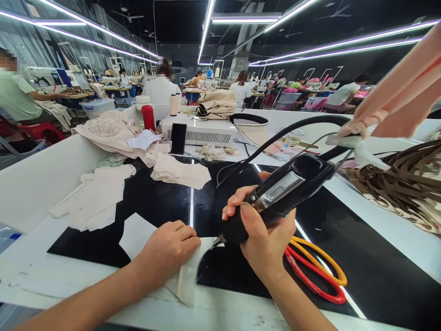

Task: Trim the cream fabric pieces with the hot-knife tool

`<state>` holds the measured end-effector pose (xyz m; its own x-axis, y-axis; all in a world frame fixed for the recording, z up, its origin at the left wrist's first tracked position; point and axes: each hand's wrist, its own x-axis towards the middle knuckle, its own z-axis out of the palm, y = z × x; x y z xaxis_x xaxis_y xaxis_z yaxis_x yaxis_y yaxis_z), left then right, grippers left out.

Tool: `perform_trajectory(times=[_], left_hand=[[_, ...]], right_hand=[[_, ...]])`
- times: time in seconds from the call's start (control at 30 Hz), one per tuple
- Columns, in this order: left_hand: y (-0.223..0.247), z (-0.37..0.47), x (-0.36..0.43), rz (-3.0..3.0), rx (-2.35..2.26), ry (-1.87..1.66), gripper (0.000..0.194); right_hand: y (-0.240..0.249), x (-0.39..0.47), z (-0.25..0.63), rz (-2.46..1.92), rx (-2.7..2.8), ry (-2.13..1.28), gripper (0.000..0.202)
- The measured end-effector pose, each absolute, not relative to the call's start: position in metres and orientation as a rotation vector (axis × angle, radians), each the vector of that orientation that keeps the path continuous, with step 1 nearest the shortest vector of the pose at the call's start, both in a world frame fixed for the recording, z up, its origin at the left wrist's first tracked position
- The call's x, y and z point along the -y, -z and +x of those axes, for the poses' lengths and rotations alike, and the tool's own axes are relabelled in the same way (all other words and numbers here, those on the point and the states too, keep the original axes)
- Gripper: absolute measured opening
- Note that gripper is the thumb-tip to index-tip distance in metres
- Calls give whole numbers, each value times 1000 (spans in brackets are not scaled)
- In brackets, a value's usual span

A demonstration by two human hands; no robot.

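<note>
My right hand [265,230] is wrapped round a black corded hand-held tool [275,193] with a silver lever along its side. The tool slants down to the left, and its narrow metal tip is at the curved right edge of a cream fabric piece [188,280]. On that piece lies my left hand [172,250], pressing it down with bent fingers held together; the fingertips are partly hidden. A white angular sheet [136,234] shows beyond the left wrist. Both pieces lie over a glossy black board [234,271].
Red [313,282] and yellow [327,259] cord loops lie right of my right hand. Cream fabric stacks [181,169] lie behind and left [99,197]. A phone [178,138] leans on a white machine [200,128]. Brown straps [406,174] heap at right; people sit beyond.
</note>
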<state>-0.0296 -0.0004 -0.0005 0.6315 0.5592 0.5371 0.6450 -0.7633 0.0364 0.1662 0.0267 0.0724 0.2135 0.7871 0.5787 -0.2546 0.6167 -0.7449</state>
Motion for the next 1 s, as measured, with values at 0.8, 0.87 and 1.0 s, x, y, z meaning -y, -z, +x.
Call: perform_trajectory(times=[0.8,0.87,1.0], left_hand=[[-6,-27,13,-2609,1029,874,27],[-10,-27,25,-2605,1103,855,30],[-8,-26,41,-2634,1276,743,27]], right_hand=[[-71,-27,174,-595,1137,-680,39],[-73,-24,173,-603,1132,-681,39],[-78,-17,173,-604,1130,-649,40]])
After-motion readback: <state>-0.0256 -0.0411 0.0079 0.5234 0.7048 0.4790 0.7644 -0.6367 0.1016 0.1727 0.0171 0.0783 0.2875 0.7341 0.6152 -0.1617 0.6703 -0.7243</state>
